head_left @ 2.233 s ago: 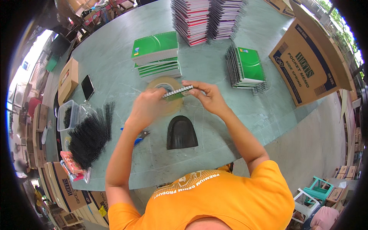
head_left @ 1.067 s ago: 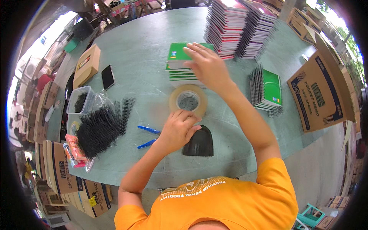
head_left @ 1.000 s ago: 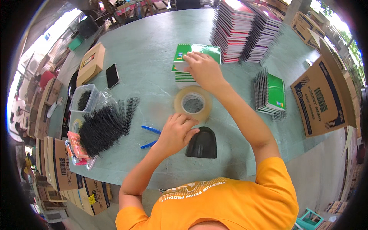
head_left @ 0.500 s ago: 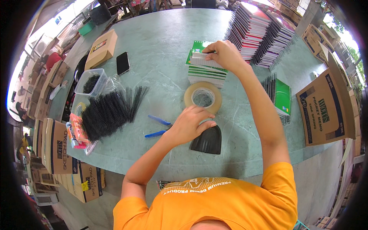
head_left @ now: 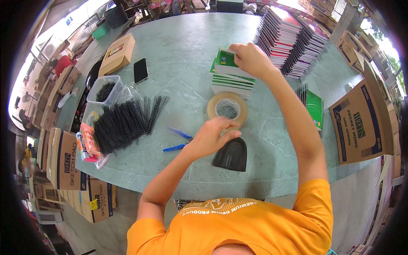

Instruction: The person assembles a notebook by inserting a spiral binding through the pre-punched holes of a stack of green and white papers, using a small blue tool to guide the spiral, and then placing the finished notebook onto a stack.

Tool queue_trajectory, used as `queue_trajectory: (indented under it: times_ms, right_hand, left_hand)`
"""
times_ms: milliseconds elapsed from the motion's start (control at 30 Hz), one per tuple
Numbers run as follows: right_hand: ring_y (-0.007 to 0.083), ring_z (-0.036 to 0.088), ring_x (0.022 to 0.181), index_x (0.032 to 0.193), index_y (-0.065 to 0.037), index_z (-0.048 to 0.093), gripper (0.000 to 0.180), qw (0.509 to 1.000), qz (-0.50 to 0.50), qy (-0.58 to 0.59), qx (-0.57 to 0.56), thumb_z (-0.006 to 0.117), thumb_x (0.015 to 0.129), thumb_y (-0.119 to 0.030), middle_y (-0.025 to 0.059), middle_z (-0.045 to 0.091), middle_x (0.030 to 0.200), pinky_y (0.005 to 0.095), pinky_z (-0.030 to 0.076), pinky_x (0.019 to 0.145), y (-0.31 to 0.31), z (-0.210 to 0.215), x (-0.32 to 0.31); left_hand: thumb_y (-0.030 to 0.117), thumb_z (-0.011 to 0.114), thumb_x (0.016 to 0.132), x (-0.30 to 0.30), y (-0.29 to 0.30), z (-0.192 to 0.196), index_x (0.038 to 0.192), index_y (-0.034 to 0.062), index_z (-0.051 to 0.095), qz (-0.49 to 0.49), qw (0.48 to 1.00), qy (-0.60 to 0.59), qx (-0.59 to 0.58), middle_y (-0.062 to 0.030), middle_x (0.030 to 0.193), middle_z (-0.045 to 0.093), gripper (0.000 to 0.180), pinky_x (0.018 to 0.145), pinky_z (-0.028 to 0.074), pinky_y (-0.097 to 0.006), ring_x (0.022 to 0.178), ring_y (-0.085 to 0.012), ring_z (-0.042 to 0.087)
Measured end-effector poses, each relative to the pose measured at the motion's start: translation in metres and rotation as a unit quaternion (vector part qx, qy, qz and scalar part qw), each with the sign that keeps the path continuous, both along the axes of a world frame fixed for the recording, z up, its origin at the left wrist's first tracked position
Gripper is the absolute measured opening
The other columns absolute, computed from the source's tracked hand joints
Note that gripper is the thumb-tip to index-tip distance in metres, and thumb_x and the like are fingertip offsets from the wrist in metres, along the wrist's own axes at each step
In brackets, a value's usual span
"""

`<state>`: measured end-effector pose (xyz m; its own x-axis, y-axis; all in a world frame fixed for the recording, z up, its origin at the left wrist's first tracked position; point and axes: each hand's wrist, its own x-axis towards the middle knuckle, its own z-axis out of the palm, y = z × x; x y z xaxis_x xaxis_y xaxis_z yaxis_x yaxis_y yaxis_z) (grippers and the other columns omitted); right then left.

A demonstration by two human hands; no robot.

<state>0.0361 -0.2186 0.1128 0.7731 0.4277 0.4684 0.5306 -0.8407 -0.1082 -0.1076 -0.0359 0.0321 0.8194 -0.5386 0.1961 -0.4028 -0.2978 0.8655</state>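
My right hand (head_left: 250,59) reaches far across the table and grips the top green notebook (head_left: 226,58) of a short stack of green notebooks (head_left: 231,80), lifting its near edge. My left hand (head_left: 211,137) hovers with loosely curled fingers, holding nothing, just in front of a roll of brown tape (head_left: 228,109) and above a black ribbed fan-shaped piece (head_left: 231,155). A blue-handled tool (head_left: 177,140) lies just left of that hand.
A heap of black spiral binding coils (head_left: 125,121) lies at the left beside clear plastic tubs (head_left: 103,89), a phone (head_left: 140,70) and a brown box (head_left: 117,54). Rows of bound notebooks (head_left: 293,42) stand at the far right. A green bound pad (head_left: 313,109) and cardboard cartons (head_left: 363,121) sit right.
My right hand put the bound notebook down, reached out to the green stack and took its top notebook. My left hand dropped beside the tape roll. The view shifted, so the table appears lower.
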Motion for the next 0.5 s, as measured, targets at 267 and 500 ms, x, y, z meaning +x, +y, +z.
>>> queue_trajectory:
  times_ms: [267, 500]
  right_hand:
    - [0.0104, 0.060, 0.081, 0.097, 0.003, 0.060, 0.015, 0.600, 0.085, 0.163, 0.779, 0.060, 0.083, -0.002, 0.0080, 0.065, 0.088, 0.0262, 0.049, 0.072, 0.032, -0.068, -0.108]
    - [0.0100, 0.060, 0.086, 0.110, -0.002, 0.056, 0.037, 0.767, 0.006, 0.292, 0.571, 0.069, 0.075, 0.001, 0.0058, 0.065, 0.088, 0.0239, 0.047, 0.077, -0.017, -0.130, -0.099]
  left_hand:
    - [0.005, 0.069, 0.078, 0.062, -0.014, 0.001, 0.108, -0.0001, 0.059, 0.057, 0.792, 0.268, -0.545, -0.0070, 0.101, 0.064, 0.031, 0.086, 0.046, -0.030, 0.092, -0.0179, 0.060]
    - [0.004, 0.077, 0.068, 0.059, -0.003, -0.046, 0.094, 0.0024, 0.065, 0.125, 0.970, 0.148, -0.146, -0.0007, 0.084, 0.066, 0.029, 0.072, 0.047, -0.025, 0.079, -0.0079, 0.058]
